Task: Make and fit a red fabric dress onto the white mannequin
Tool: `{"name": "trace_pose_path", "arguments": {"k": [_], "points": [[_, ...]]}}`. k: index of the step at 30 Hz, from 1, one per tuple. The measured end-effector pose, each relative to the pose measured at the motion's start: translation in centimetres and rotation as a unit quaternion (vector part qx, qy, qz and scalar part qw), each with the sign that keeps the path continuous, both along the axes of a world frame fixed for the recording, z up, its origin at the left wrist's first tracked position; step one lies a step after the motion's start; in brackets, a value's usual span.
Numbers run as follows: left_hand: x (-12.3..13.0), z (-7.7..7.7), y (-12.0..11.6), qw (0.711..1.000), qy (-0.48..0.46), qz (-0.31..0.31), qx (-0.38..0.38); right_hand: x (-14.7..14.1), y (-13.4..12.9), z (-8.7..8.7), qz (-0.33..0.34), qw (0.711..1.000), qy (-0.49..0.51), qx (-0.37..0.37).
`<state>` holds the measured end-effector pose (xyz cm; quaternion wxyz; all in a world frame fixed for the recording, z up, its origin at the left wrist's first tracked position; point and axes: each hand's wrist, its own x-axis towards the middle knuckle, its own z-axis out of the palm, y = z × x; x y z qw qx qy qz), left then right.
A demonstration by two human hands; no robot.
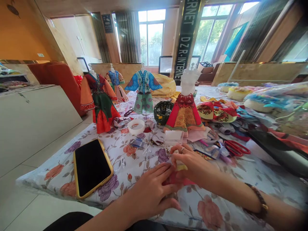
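My left hand (155, 186) lies over the near part of the table, its fingers stretched out and its thumb apart, with the fingertips on a small pinkish-red piece of cloth (189, 182). Above that cloth my right hand (186, 160), with a ring on one finger, is bent into a pinch; whatever its fingertips hold is hidden. A yellow patch (181, 167) shows beneath the right fingers. Just beyond them stands a small clear box (173, 136). A doll-sized mannequin (187, 84) in a red and gold skirt (184, 115) rises behind it.
A yellow-cased phone (92, 168) lies at left. Further back are dressed mannequins (98, 99), a white ring-shaped dish (136, 127) and a dark woven basket (163, 113). Red-handled scissors (237, 148), fabric scraps (226, 128) and a black tray (276, 150) crowd the right side.
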<state>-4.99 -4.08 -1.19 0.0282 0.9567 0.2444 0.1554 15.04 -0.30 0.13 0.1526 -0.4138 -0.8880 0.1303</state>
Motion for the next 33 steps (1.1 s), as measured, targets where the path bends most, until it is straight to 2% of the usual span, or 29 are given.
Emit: {"name": "trace_pose_path", "arguments": {"k": [8, 12, 20, 27, 33], "points": [[0.0, 0.0, 0.0, 1.0, 0.005, 0.002, 0.008, 1.2, -0.9, -1.1, 0.025, 0.998, 0.016, 0.048], [0.0, 0.1, 0.1, 1.0, 0.007, 0.005, 0.005, 1.8, -1.0, -1.7, -0.004, 0.998, 0.044, 0.038], [0.0, 0.1, 0.1, 1.0, -0.007, 0.004, 0.022, 0.9, -2.0, -0.6, -0.034, 0.998, 0.055, -0.001], [0.0, 0.3, 0.1, 1.0, 0.009, 0.006, 0.016, 0.5, -1.8, -1.0, -0.055, 0.996, 0.068, -0.018], [0.0, 0.7, 0.0, 0.999, 0.028, 0.013, 0.027, 0.4, -1.9, -0.9, -0.067, 0.995, 0.076, 0.007]]}}
